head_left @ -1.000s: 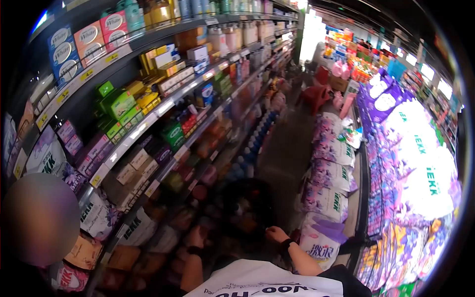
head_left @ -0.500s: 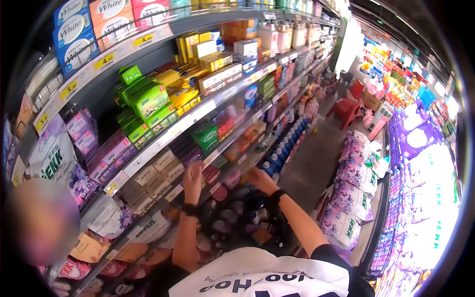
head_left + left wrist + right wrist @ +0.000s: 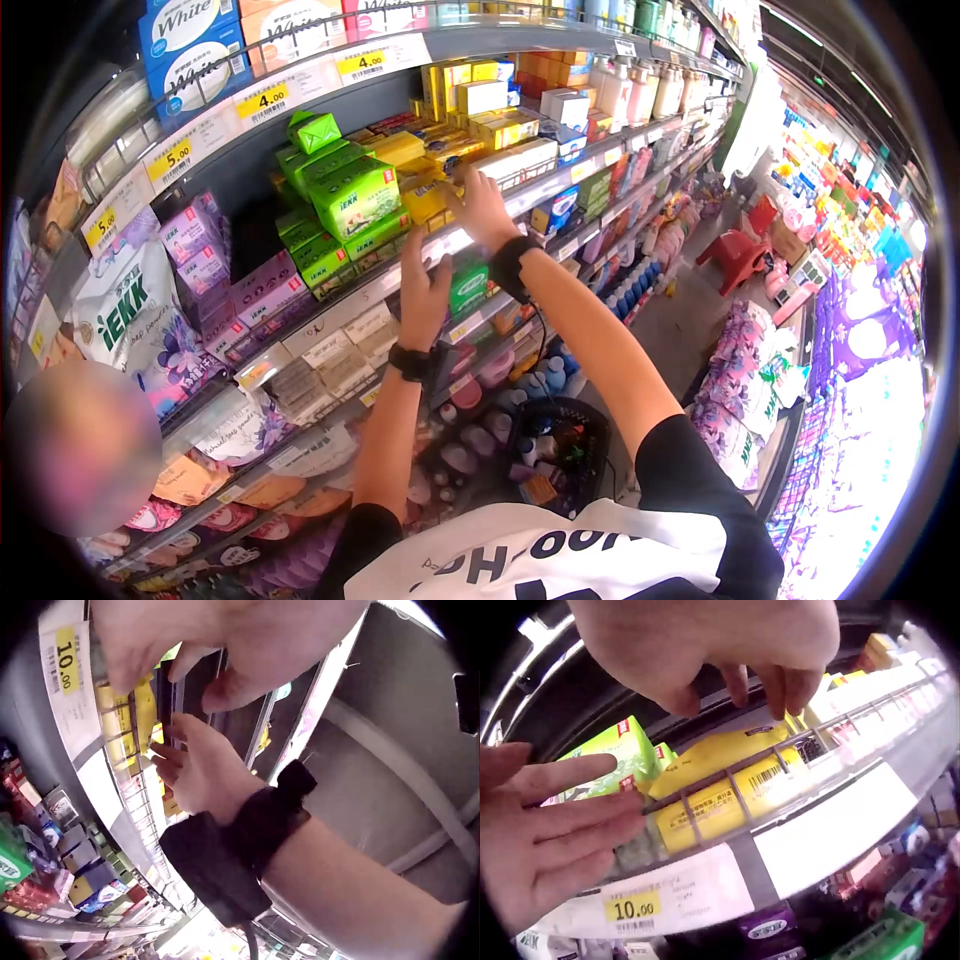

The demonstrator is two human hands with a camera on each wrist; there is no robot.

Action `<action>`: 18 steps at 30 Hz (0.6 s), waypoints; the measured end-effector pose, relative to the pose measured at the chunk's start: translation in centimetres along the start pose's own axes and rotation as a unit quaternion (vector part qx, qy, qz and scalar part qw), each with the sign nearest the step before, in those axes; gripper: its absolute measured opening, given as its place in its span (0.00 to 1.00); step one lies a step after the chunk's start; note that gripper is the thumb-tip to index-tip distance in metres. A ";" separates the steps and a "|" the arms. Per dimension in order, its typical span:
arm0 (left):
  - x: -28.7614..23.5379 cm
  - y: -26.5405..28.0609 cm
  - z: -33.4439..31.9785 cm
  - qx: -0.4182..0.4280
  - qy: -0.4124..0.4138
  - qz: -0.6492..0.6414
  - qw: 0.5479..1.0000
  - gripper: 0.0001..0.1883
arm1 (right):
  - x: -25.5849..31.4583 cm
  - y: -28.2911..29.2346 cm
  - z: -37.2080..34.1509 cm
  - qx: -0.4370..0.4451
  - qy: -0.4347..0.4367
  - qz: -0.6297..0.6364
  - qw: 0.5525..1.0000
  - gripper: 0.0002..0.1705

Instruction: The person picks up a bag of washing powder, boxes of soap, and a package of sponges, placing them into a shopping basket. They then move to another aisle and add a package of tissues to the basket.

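Yellow soap packs (image 3: 428, 203) lie behind a wire rail on the middle shelf, beside stacked green boxes (image 3: 355, 200). Over these packs reaches my right hand (image 3: 487, 210), its fingers pointing down, spaced apart and holding nothing. In the right wrist view the fingertips of my right hand (image 3: 712, 645) hang just above a yellow pack (image 3: 720, 761). My left hand (image 3: 425, 298) is raised at the shelf's front edge, fingers extended and spread. The right wrist view has the left hand (image 3: 562, 832) in front of the rail, near the packs' left end.
A price strip (image 3: 675, 900) runs along the shelf edge. Below stands a dark basket (image 3: 603, 425) holding several items. Bagged detergent (image 3: 735, 400) is stacked across the aisle, and a red chair (image 3: 735, 255) stands farther along. At the left, part of the view is blurred.
Both hands have risen from low over the basket to the middle shelf, the right one reaching to the yellow packs. The view has turned toward the shelves.
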State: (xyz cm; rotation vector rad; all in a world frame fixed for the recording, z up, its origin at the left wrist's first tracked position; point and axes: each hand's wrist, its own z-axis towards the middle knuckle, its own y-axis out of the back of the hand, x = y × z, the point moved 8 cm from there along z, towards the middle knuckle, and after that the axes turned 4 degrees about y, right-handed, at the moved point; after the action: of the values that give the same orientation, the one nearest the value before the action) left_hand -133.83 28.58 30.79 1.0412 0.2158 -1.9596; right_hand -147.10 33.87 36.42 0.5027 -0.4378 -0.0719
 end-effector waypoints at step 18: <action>-2.6 9.7 4.4 -0.118 -0.013 0.207 0.971 0.31 | 6.0 -5.8 2.3 0.103 -0.001 0.125 0.987 0.29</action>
State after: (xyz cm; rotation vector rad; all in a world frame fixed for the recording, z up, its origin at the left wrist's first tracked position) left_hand -128.25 22.18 37.75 0.8272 0.1933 -1.5292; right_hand -142.38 26.69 37.78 0.6475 -0.5109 0.2162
